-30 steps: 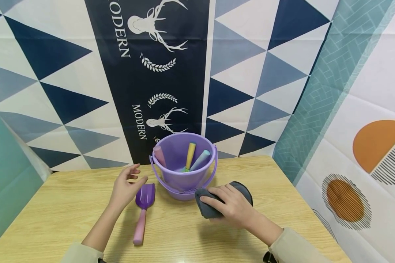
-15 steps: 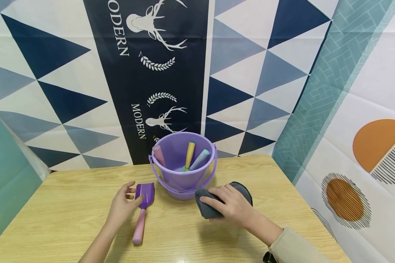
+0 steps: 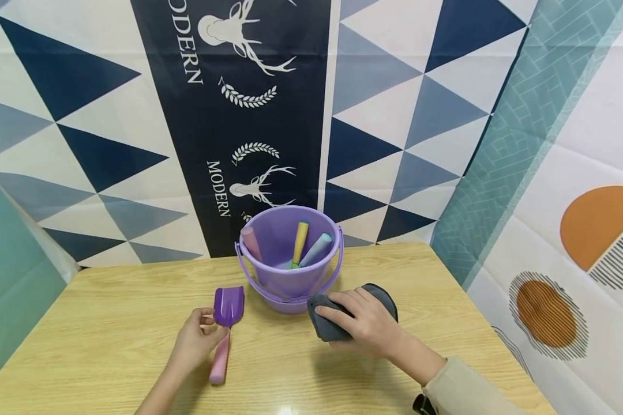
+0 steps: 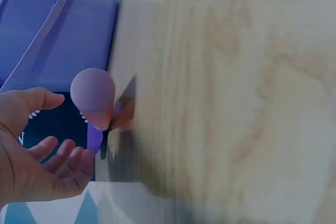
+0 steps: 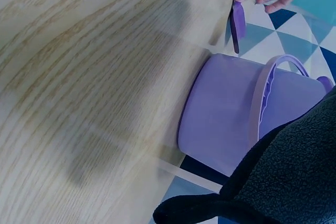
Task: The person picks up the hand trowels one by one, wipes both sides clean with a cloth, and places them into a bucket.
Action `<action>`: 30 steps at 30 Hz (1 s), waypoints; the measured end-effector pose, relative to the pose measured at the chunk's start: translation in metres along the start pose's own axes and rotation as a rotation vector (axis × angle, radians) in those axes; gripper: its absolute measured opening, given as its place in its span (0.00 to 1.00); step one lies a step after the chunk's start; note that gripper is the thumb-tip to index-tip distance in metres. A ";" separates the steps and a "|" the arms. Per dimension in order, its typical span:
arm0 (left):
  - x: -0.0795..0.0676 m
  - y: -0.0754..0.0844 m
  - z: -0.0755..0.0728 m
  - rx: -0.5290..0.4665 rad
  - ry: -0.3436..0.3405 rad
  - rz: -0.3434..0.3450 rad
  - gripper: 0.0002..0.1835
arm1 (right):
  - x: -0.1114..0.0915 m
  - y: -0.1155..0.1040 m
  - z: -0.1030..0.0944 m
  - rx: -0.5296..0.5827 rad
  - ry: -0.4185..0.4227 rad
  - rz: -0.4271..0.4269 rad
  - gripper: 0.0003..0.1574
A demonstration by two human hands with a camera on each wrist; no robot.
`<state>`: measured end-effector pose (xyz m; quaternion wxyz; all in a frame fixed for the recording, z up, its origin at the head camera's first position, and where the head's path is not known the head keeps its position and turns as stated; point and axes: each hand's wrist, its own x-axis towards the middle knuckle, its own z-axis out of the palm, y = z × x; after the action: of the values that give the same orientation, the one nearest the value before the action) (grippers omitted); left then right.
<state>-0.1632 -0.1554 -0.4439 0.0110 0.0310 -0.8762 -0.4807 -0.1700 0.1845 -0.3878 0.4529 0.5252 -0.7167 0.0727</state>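
A toy shovel with a purple scoop (image 3: 229, 306) and a pink handle (image 3: 220, 363) lies on the wooden table. My left hand (image 3: 194, 341) hovers at its left side, thumb over the neck of the shovel. In the left wrist view the fingers (image 4: 65, 163) are bent loosely and stand apart from the handle's rounded end (image 4: 93, 90). My right hand (image 3: 366, 323) grips a folded dark grey cloth (image 3: 327, 323) above the table, right of the shovel. The cloth's fuzzy surface (image 5: 299, 171) fills the lower corner of the right wrist view.
A purple bucket (image 3: 291, 285) stands at the back of the table, handle folded to the front. Inside it are a pink handle (image 3: 250, 245), a yellow handle (image 3: 300, 242) and a light blue handle (image 3: 318, 249). Patterned cloth (image 3: 270, 115) hangs behind the table.
My left hand has come down and toward me, from above the scoop to beside the shovel's neck. My right hand keeps its grip on the cloth in the same place.
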 end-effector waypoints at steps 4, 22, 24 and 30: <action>-0.005 -0.004 0.006 0.051 -0.040 0.001 0.32 | -0.001 0.000 0.000 0.005 -0.006 0.000 0.30; -0.011 -0.007 0.014 0.209 -0.066 -0.027 0.39 | -0.002 -0.002 0.001 0.017 -0.015 0.005 0.31; -0.012 -0.007 0.014 0.209 -0.074 -0.027 0.37 | -0.002 -0.002 0.001 0.015 -0.010 0.002 0.31; -0.012 -0.008 0.011 0.224 -0.036 0.011 0.30 | -0.004 -0.002 0.001 0.015 -0.031 0.001 0.33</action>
<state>-0.1511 -0.1493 -0.4565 -0.0056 0.0186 -0.9247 -0.3801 -0.1687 0.1856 -0.3917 0.4378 0.5295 -0.7232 0.0702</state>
